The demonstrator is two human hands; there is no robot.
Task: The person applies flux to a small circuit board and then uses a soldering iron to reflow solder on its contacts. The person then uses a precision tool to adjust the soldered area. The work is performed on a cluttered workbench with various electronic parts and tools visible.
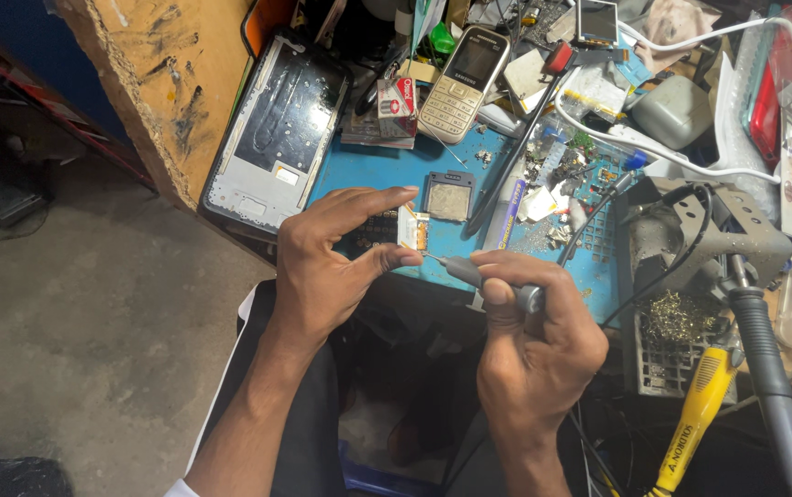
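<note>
Blue tabletop [387, 170], crowded with parts, over a grey concrete floor [92, 304]. At its near edge the left hand [327, 267] pinches a small circuit board [413, 230] between thumb and forefinger. Right hand [534, 340] is clamped around a grey tool [479, 276]; its long axis runs right to left, tip pointing at the board.

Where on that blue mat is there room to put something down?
One bare patch of blue mat lies between the phone frame, the keypad phone and the small metal square. Right of the black probe it is crowded with scraps. The left hand and right hand fill the front edge.
</note>
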